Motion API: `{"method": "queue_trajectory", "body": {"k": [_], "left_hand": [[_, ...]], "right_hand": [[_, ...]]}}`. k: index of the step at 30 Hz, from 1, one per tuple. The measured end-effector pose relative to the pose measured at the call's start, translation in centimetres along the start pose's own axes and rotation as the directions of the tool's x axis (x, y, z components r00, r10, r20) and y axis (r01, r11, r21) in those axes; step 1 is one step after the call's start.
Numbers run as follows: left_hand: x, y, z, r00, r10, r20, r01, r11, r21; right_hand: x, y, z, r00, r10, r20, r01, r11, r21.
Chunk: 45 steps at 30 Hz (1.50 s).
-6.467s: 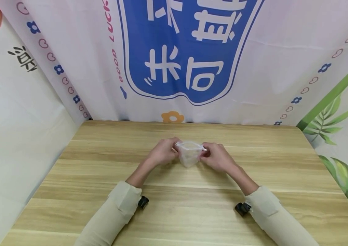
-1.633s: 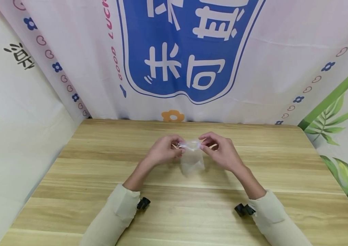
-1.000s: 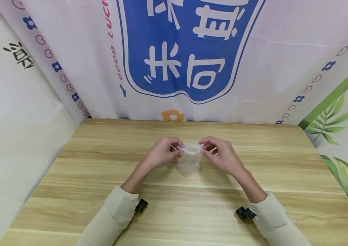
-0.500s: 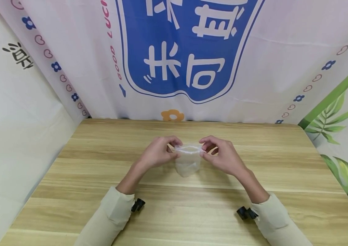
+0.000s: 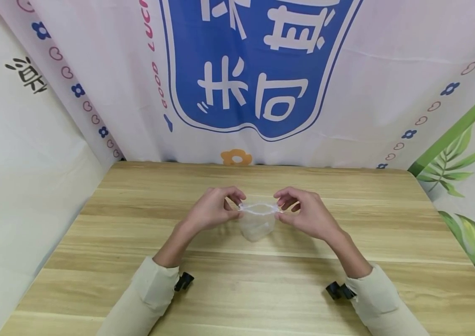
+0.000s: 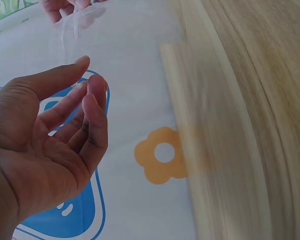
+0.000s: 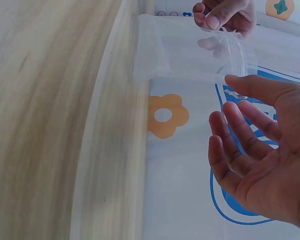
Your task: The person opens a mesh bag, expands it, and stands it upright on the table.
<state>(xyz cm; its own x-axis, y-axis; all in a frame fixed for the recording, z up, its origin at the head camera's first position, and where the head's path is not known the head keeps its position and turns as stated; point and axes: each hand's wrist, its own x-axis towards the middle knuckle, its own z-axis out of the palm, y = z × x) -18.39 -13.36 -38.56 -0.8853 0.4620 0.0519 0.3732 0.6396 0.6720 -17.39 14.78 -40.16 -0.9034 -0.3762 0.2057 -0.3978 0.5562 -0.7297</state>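
Observation:
A small clear zip-lock bag (image 5: 257,226) hangs between the two hands above the table, its mouth toward the top and parted in a narrow oval. My left hand (image 5: 212,207) pinches the left end of the zip strip between thumb and fingers. At the opposite end my right hand (image 5: 306,212) pinches the strip, its other fingers loosely bent. In the right wrist view the bag (image 7: 185,50) looks see-through, with no contents visible. The left wrist view shows a bit of the strip between the left thumb and fingertips.
A wood-grain table (image 5: 237,289) lies under both arms. Behind it hangs a printed cloth (image 5: 136,135) with a blue sign and an orange flower. Black wrist cameras (image 5: 184,281) sit at the sleeve cuffs.
At first the bag was held in about the same place. Over the last second the left hand has shifted left and the hands have spread slightly, stretching the bag's mouth wider sideways.

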Motion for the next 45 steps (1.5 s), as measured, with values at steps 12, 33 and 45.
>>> {"method": "queue_trajectory", "body": {"k": [12,33,45], "left_hand": [[-0.7,-0.1,-0.1,0.999,0.019,0.036,-0.018,1.0,-0.015],[-1.3,0.3,-0.1,0.995,0.032,0.095,-0.03,0.999,-0.016],[-1.2,0.8,0.6,0.989,0.041,0.14,-0.035,0.998,-0.044]], "right_hand": [[-0.5,0.0,0.0,0.998,-0.018,0.055,0.019,1.0,-0.017],[-0.7,0.2,0.0,0.998,-0.019,0.067,0.022,0.999,-0.045],[0.2,0.1,0.6,1.0,0.026,0.016,-0.026,1.0,-0.006]]}}
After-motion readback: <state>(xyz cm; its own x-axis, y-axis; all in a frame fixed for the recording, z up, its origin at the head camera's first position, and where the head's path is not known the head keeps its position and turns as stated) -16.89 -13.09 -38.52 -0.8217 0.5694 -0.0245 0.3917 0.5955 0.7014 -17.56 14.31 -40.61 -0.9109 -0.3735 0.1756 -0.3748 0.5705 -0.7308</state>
